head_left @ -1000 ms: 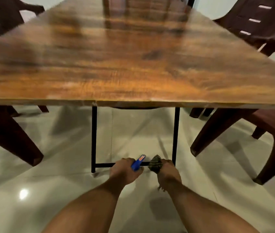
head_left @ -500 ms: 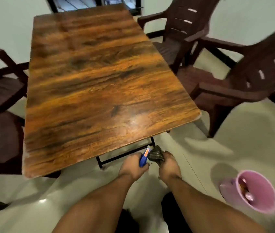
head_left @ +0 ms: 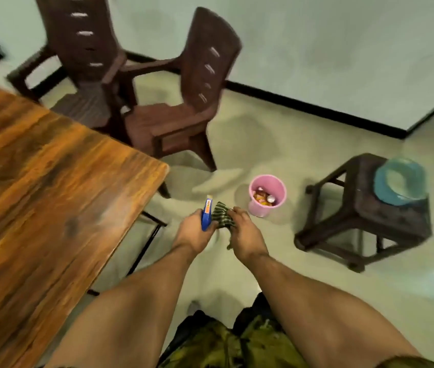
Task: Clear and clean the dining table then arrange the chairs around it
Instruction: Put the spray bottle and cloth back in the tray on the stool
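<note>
The wooden dining table (head_left: 51, 181) fills the left side, its top bare and glossy. My left hand (head_left: 193, 231) grips a small blue spray bottle (head_left: 207, 213) with an orange label, held over the floor just off the table's near right corner. My right hand (head_left: 245, 233) holds a bunched green striped cloth (head_left: 222, 215) right beside the bottle. Two dark brown plastic chairs (head_left: 173, 112) stand together beyond the table's right side, turned away from it.
A pink bin (head_left: 267, 199) with wrappers inside stands on the pale floor just beyond my hands. To the right is a dark brown stool (head_left: 370, 216) carrying blue plates (head_left: 400, 180). A white wall with a black skirting runs behind.
The view has swung right, away from the table's end toward the bin and stool. Both hands keep their hold on bottle and cloth, close together.
</note>
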